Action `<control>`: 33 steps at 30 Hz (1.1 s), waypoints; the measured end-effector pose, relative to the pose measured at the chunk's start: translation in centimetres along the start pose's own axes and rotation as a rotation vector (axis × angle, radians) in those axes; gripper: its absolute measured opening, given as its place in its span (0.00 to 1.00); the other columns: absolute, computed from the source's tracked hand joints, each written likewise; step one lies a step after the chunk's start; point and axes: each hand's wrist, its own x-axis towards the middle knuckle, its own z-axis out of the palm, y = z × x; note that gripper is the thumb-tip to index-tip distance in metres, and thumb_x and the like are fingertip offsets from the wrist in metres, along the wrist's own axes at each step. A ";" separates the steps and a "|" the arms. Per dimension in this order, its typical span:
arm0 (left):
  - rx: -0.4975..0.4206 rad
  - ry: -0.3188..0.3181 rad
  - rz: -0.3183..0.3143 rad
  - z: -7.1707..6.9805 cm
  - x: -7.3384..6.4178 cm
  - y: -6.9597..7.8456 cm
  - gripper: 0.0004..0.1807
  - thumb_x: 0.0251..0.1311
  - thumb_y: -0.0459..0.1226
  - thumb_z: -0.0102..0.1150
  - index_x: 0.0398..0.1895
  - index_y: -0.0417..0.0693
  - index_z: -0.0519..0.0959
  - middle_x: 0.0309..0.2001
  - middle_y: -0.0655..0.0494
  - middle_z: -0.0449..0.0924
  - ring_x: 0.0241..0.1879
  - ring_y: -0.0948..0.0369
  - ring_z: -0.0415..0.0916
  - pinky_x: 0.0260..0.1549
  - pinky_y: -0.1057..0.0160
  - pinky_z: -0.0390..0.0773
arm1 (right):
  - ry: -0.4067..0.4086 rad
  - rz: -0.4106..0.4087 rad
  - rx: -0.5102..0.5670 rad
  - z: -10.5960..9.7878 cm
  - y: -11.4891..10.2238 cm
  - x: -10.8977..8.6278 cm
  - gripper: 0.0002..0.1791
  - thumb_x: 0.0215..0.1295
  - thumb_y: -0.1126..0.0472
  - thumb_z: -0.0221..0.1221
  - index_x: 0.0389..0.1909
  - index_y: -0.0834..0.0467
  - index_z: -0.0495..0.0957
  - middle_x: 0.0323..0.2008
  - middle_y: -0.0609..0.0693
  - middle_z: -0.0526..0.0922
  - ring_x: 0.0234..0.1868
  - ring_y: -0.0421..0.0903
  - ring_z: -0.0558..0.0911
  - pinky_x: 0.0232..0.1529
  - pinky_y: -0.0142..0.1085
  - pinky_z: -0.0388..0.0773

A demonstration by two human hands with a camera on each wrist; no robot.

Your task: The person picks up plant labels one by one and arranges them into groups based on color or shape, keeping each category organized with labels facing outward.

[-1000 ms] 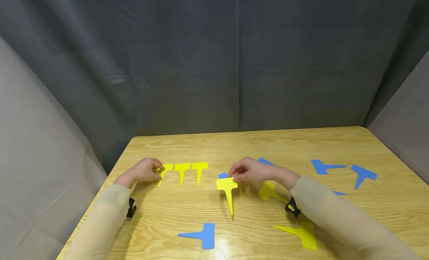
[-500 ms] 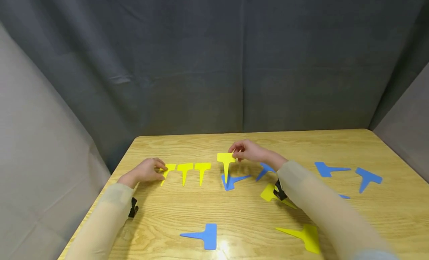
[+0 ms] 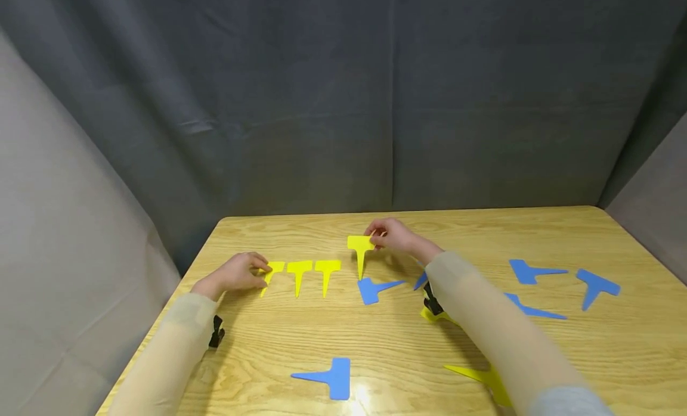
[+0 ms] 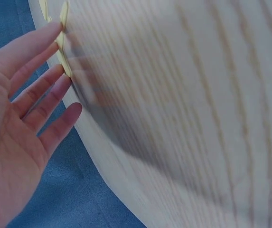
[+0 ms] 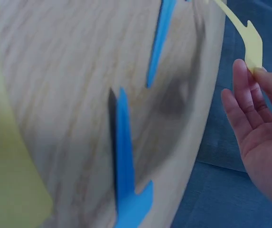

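I see a pale wooden surface with streaky grain and rounded far corners, a patch of light gleaming near its front edge. A dark grey curtain hangs in folds behind it; a light grey cloth panel slopes along the left, and a similar right panel stands opposite.

Two arms in cream sleeves reach in from the near side. On my right, the right hand has thumb and fingers clamped on one end of the wide head of a yellow T-shaped tag, holding it off the surface, stem downward, near the far middle. A blue tag lies just nearer to me.

On my left, the left hand keeps its fingers apart, their tips touching the leftmost yellow tag of a row of three, stems towards me. Four more blue tags lie to the right, one partly behind the right sleeve, and another blue tag lies in front. Two yellow tags show partly beneath that arm.
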 end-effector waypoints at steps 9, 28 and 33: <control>-0.001 -0.008 0.015 0.0 0.0 0.3 0.20 0.52 0.37 0.73 0.48 0.39 0.84 0.55 0.42 0.75 0.55 0.43 0.72 0.54 0.47 0.72 | 0.061 0.041 0.008 0.6 0.7 0.1 0.09 0.69 0.74 0.53 0.46 0.70 0.77 0.31 0.60 0.77 0.32 0.59 0.82 0.36 0.47 0.81; -0.005 0.005 -0.002 -0.3 0.0 0.5 0.20 0.52 0.37 0.73 0.48 0.38 0.85 0.55 0.42 0.75 0.55 0.43 0.72 0.55 0.46 0.71 | -0.112 0.136 -0.089 2.3 0.6 -0.7 0.06 0.65 0.71 0.58 0.41 0.67 0.79 0.25 0.54 0.79 0.22 0.44 0.76 0.24 0.30 0.70; -0.004 0.003 0.010 0.0 0.0 0.2 0.20 0.52 0.37 0.73 0.48 0.39 0.85 0.55 0.42 0.76 0.55 0.43 0.72 0.55 0.46 0.71 | -0.083 0.147 -0.135 2.8 0.4 -0.8 0.04 0.65 0.70 0.59 0.38 0.66 0.79 0.26 0.52 0.78 0.21 0.43 0.75 0.24 0.29 0.71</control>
